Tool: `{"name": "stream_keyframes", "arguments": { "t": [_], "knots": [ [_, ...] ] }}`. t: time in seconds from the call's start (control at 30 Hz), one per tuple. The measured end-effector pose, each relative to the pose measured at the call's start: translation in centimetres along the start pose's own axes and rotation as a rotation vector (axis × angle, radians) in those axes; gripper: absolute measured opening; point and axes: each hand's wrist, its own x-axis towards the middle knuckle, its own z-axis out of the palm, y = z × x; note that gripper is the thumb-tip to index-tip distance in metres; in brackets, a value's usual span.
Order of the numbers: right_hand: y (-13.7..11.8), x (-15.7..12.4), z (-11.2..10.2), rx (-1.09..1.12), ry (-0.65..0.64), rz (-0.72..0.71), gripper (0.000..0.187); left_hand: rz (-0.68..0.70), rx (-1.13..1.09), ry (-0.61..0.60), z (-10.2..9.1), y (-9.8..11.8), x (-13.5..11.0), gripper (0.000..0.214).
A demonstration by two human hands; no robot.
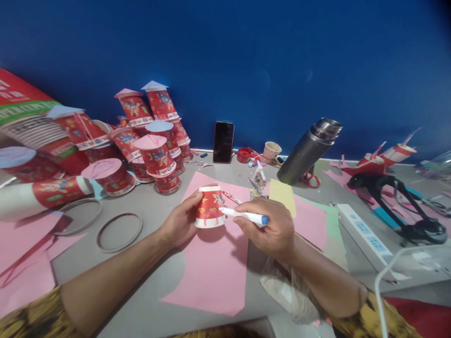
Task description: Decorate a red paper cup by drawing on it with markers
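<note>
My left hand grips a red printed paper cup from its left side. The cup is upside down, its white rim facing downward, held over a pink sheet of paper. My right hand is closed around a white marker with a blue end. The marker's tip meets or nearly meets the right side of the cup; I cannot tell which. Just behind the cup lies a red and white pen-like item, partly hidden by my right hand. Scissors lie beyond that hand.
Stacked red cups with paper tops crowd the left. A phone leans at the wall. A dark flask stands at right, near a power strip and a black device. Two grey rings lie at left.
</note>
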Motion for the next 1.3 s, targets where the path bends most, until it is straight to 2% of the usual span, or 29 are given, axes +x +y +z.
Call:
{"name": "stream_keyframes", "arguments": {
  "t": [0.27, 0.47, 0.57, 0.73, 0.9, 1.07, 1.3],
  "knots": [
    [-0.53, 0.40, -0.31, 0.074, -0.038, 0.039, 0.015, -0.055, -0.020, 0.048, 0.08, 0.18, -0.02, 0.034],
    [-0.50, 0.47, -0.23, 0.088, 0.039, 0.046, 0.013, -0.038, -0.028, 0.045, -0.02, 0.05, 0.10, 0.034],
    [-0.42, 0.45, -0.20, 0.094, 0.023, 0.058, 0.013, -0.043, -0.026, 0.050, -0.03, 0.08, 0.14, 0.032],
    [-0.53, 0.49, -0.35, 0.133, -0.043, 0.083, 0.016, -0.051, -0.014, 0.058, 0.13, 0.20, 0.06, 0.036],
    [-0.40, 0.46, -0.40, 0.128, -0.028, 0.121, 0.016, -0.031, -0.024, 0.046, 0.22, 0.22, 0.06, 0.042],
    [-0.14, 0.41, -0.45, 0.166, -0.090, 0.152, 0.015, -0.042, -0.007, 0.029, -0.33, 0.00, 0.15, 0.037],
    [-0.20, 0.50, -0.42, 0.104, 0.002, 0.122, 0.012, 0.003, 0.014, -0.025, -0.54, -0.05, 0.23, 0.047]
  ]
}}
